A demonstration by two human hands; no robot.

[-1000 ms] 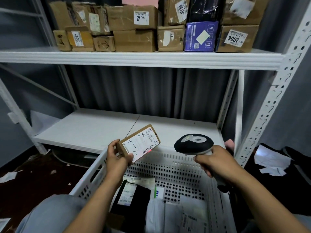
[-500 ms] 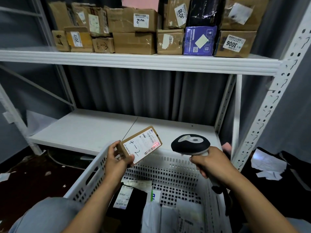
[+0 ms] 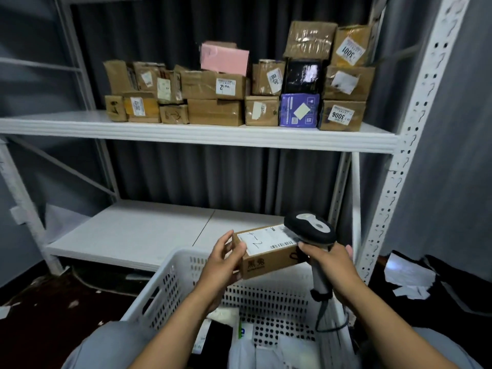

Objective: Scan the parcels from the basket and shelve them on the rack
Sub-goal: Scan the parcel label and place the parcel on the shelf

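My left hand [image 3: 222, 265] grips a small brown cardboard parcel [image 3: 269, 258] by its left end, above the white perforated basket [image 3: 170, 286]. A white label with a handwritten mark and a barcode faces up on the parcel. My right hand [image 3: 331, 265] grips the handle of a black and grey barcode scanner [image 3: 310, 230], whose head overlaps the parcel's right end. Its index finger touches the parcel's right side. Black and white bagged parcels [image 3: 247, 344] lie in the basket's bottom. The white rack [image 3: 202, 135] stands behind.
Several cardboard boxes, a purple box [image 3: 299, 110] and a pink box [image 3: 225, 58] crowd the rack's upper shelf. The lower shelf [image 3: 133, 233] is bare white. A perforated upright [image 3: 399, 166] stands at right. Loose papers [image 3: 410, 275] lie on the dark floor at right.
The view has tilted upward, showing more of the upper shelf. The parcel has turned flatter and moved right, and the scanner head now overlaps its right end.
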